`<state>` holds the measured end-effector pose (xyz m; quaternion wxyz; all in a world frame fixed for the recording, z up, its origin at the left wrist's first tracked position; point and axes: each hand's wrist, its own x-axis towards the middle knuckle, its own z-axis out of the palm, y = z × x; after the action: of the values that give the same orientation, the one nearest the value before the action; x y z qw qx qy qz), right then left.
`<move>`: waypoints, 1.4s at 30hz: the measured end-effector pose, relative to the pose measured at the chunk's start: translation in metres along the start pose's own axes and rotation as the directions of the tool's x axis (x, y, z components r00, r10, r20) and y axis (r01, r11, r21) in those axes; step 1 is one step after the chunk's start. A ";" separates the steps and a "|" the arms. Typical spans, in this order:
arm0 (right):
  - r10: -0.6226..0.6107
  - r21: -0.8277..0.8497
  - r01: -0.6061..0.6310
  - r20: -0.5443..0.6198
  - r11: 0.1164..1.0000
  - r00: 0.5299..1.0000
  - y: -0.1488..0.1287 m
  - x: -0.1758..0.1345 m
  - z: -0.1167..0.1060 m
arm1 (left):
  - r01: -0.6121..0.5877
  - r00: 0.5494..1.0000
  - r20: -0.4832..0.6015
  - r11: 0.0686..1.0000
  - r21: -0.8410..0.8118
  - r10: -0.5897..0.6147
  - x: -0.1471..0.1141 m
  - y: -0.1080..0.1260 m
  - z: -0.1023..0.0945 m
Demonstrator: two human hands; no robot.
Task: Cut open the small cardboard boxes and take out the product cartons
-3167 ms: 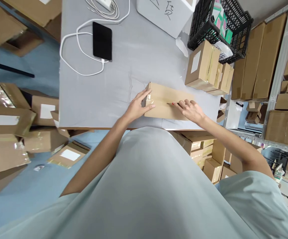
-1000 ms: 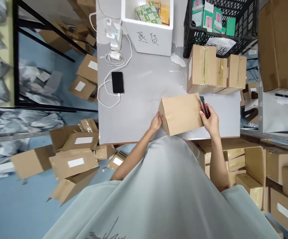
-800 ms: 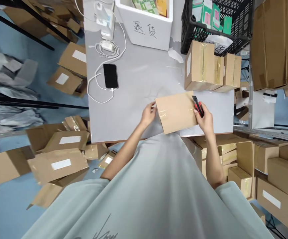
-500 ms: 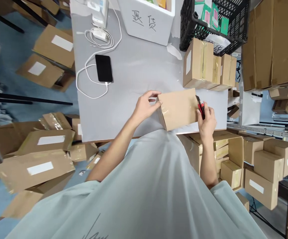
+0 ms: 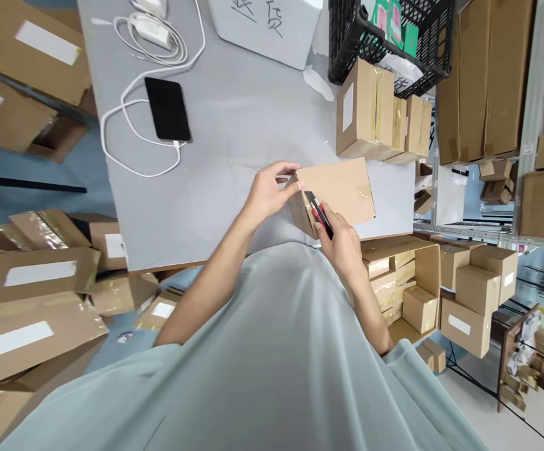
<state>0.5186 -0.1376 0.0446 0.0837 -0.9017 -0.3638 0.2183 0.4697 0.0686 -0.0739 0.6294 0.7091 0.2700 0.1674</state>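
Observation:
A brown cardboard box with strips of clear tape lies on the grey table in front of my body. My left hand grips its left end, thumb on the top edge and fingers at the far corner. In my right hand is a red and black box cutter, its tip at the taped left edge of the box top. The right hand's fingers wrap around the cutter's handle, and the contents of the box are hidden.
A black phone on a white cable lies at the left of the table. Taped boxes stand at the right, near a black crate and a white bin. More cartons surround the table.
My right hand has moved the box cutter from the box's right end to its left edge. My left hand keeps its hold, and the view has shifted.

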 end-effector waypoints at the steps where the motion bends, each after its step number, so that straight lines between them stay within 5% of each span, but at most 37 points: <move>1: 0.008 -0.026 -0.008 0.015 1.000 1.000 -0.004 0.000 -0.002 | -0.003 1.000 0.001 1.000 0.002 0.003 0.000 0.000 0.000; 13: 0.147 -0.296 -0.097 0.152 0.950 0.977 -0.037 -0.005 -0.021 | -0.027 1.000 -0.001 0.997 -0.071 0.027 -0.001 -0.006 0.002; 23: 0.282 -0.583 -0.152 0.138 0.798 0.950 -0.074 -0.004 -0.013 | -0.041 0.999 -0.012 0.998 -0.039 0.040 -0.003 -0.003 0.004; 33: 0.279 -0.609 -0.063 0.266 0.790 0.923 -0.088 -0.020 -0.046 | 0.021 0.996 -0.091 0.998 -0.054 -0.026 -0.014 -0.004 0.017; 42: 0.249 -0.543 -0.087 0.232 0.835 0.940 -0.072 -0.025 -0.039 | 0.032 0.999 -0.034 0.999 -0.041 -0.034 -0.014 -0.005 0.010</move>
<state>0.4754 -0.1030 0.1096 -0.2401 -0.8762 -0.3363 0.2482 0.4636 0.0526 -0.0788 0.6417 0.6886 0.2891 0.1746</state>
